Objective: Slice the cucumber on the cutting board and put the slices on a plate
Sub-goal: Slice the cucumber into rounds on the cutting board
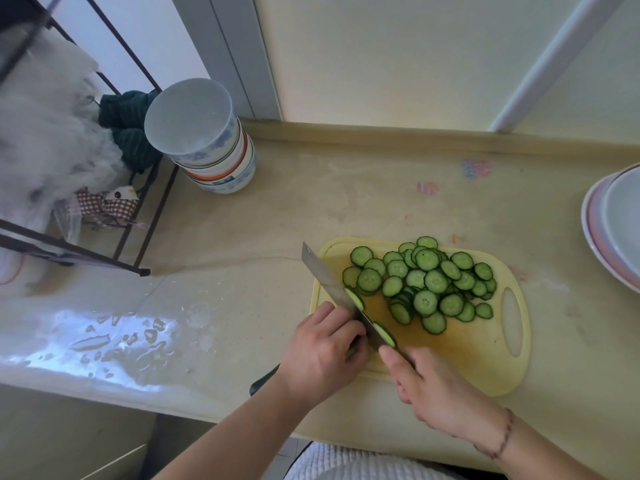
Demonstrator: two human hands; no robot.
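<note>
Worktop [346, 188] carries yellow cutting board [485, 362]. Cucumber slices [424, 282] heaped on its far half, beyond both hands. Knife [332, 289] gripped by right hand [436, 393], two slices stuck to blade. Left hand [322, 351] curled over the cucumber, mostly hidden.

cutting board [485, 355]: pale yellow
cucumber slices [426, 282]: on the board, dark green rims, light green centres
surface [311, 209]: beige
bowls [214, 150]: left of the board, white, blue-patterned, one orange band
plates [613, 230]: right of the board, white, pink rim
</note>
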